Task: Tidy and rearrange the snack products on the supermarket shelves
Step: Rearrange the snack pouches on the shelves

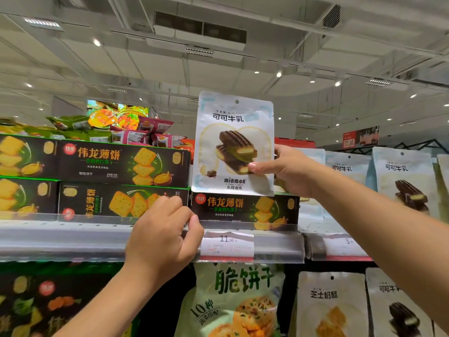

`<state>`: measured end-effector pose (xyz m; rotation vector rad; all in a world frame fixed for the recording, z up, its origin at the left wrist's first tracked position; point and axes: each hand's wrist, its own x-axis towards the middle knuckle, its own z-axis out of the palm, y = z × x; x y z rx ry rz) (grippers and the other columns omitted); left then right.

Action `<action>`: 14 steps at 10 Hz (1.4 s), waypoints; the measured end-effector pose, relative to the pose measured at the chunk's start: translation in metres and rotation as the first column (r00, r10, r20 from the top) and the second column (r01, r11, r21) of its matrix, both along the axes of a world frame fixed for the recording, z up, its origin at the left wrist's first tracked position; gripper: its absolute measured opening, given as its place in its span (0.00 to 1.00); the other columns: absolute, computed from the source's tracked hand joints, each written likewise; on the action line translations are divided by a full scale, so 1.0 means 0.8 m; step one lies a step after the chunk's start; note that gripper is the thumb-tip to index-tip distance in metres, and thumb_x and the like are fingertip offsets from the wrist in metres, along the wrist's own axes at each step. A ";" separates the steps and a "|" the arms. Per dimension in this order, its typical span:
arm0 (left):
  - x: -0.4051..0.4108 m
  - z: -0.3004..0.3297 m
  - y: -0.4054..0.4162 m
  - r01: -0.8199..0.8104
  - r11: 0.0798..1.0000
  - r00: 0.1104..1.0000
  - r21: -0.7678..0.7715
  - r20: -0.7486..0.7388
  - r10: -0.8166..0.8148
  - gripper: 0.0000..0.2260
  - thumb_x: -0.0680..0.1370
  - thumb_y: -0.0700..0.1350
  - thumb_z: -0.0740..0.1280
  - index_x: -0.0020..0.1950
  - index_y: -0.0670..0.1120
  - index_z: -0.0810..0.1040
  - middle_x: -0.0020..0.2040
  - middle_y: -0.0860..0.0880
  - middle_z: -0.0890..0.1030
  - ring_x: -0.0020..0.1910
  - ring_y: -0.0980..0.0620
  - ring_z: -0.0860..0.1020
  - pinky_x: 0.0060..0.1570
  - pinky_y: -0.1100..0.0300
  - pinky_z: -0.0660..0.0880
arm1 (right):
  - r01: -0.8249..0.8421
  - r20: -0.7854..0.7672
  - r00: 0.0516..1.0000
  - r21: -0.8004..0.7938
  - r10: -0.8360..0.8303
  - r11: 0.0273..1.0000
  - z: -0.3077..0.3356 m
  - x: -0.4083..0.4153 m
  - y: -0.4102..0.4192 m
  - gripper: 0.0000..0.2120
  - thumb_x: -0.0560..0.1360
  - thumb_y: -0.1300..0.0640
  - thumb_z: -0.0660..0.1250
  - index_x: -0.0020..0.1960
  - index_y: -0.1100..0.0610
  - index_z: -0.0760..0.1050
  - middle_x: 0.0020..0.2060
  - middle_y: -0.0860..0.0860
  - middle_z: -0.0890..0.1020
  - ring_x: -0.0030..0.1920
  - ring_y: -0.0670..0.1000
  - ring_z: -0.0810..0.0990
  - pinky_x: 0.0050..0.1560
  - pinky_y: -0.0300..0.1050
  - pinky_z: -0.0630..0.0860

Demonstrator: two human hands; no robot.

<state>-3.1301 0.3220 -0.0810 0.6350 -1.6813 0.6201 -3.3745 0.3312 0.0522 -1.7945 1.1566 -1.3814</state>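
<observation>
Two stacked rows of dark green cracker boxes (124,161) fill the upper shelf (73,237), four box faces showing at left plus a fifth box (245,210) alone on the right of the bottom row. On that fifth box stands one white cocoa-milk cookie pouch (234,142), upright, out of place among the boxes; two matching pouches (403,176) stand in full view further right, with others only partly visible. The right hand (289,171) grips the pouch at its lower right edge, thumb across the front. The left hand (162,237) curls its fingers at the end of a bottom-row box near the shelf's front lip, but whether it actually grips the box cannot be told. The pouch, pinched low by one corner, could sag or slip; dragging it sideways might nudge the box beneath off the shelf edge.
</observation>
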 end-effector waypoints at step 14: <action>-0.214 0.140 0.042 0.270 0.799 0.961 0.537 -0.098 -0.259 0.25 0.76 0.53 0.69 0.71 0.49 0.70 0.59 0.52 0.80 0.57 0.50 0.78 0.61 0.51 0.74 | 0.391 -0.051 0.910 -0.230 -0.412 0.891 -0.021 -0.221 0.080 0.29 0.58 0.63 0.79 0.56 0.55 0.72 0.50 0.54 0.83 0.52 0.56 0.82 0.49 0.53 0.81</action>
